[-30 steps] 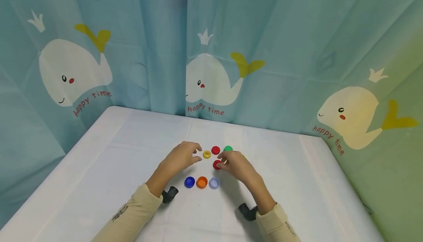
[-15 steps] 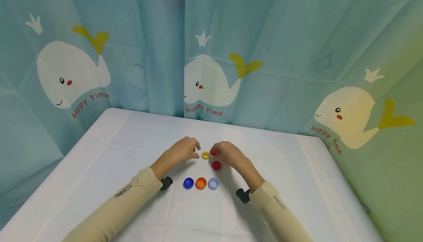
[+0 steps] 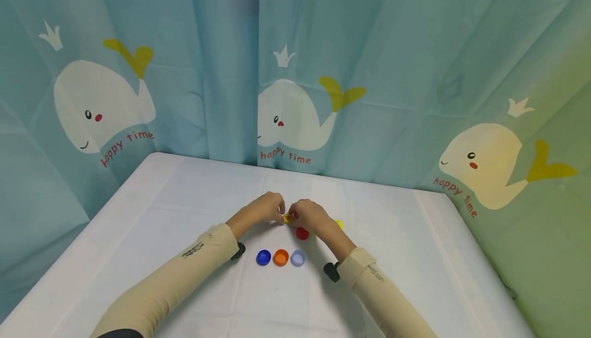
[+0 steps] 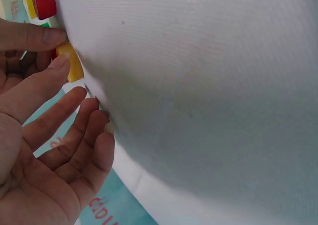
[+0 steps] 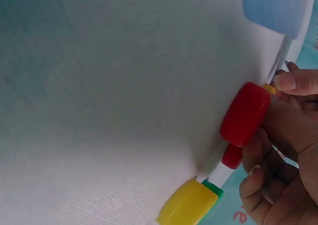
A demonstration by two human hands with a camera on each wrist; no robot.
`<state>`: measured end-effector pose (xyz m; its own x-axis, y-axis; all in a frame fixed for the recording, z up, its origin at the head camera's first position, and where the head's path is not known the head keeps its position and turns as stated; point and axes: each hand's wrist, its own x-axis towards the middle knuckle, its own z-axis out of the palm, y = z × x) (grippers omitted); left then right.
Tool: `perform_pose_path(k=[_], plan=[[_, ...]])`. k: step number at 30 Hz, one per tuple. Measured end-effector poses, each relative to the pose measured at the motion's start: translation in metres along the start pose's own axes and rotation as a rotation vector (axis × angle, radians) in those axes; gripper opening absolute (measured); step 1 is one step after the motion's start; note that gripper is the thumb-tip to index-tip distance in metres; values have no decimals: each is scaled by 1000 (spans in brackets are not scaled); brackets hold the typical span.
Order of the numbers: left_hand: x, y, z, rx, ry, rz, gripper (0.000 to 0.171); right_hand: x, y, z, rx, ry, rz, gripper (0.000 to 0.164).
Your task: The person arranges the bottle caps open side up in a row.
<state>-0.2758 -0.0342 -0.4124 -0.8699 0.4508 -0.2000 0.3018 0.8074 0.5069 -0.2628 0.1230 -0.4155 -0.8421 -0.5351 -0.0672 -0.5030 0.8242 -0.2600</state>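
Both hands meet at a yellow bottle cap [image 3: 287, 219] on the white table. My left hand [image 3: 268, 207] comes from the left; its thumb touches the cap [image 4: 75, 68], while its other fingers stay loosely extended beside it. From the right, my right hand [image 3: 310, 216] has its thumb at the cap's opposite edge. Whether its other fingers close round the cap I cannot tell. Just in front of that hand lies a red cap [image 3: 302, 234]. A second red cap [image 5: 232, 156] and a green one [image 5: 212, 187] show beyond it in the right wrist view; the hand hides them from the head view.
Nearer the body, a blue cap [image 3: 263, 257], an orange cap [image 3: 280, 257] and a pale lilac cap [image 3: 298, 257] form a row, hollow side up. Another yellow cap [image 3: 340, 223] lies right of my right wrist. Curtains with whale prints [image 3: 295, 117] hang behind the table.
My right hand has moved from the near red cap past the far red cap to the yellow cap. My left hand has shifted slightly right, its thumb now at that cap.
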Motion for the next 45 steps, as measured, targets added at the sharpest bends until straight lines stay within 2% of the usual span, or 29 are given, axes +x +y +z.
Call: perform_pose_path(k=[6, 10, 14, 19, 22, 26, 31, 35, 40, 45], plan=[[2, 4, -3, 17, -17, -14, 19, 3, -2, -2, -5, 21, 7, 20], [1, 3, -4, -18, -18, -25, 20, 4, -1, -4, 2, 20, 9, 19], [-2, 1, -6, -39, 11, 36, 18, 4, 1, -5, -23, 34, 4, 22], [-2, -6, -7, -152, 50, 98, 13, -2, 1, -10, -56, 67, 0, 22], [-5, -8, -4, -264, 98, 93, 14, -8, 0, -11, -25, 99, -17, 22], [-9, -9, 7, -394, 155, 79, 15, -17, 1, -9, 55, 108, -16, 22], [-11, -7, 15, -497, 199, 61, 14, -24, 7, -6, 190, 125, -23, 23], [-13, -1, 14, -529, 238, 69, 19, -28, 14, -5, 336, 162, -9, 22], [-19, 9, 9, -516, 260, 127, 27, -35, 22, -8, 474, 190, -24, 24], [-28, 21, 4, -504, 279, 183, 20, -44, 25, -14, 603, 217, -31, 21]])
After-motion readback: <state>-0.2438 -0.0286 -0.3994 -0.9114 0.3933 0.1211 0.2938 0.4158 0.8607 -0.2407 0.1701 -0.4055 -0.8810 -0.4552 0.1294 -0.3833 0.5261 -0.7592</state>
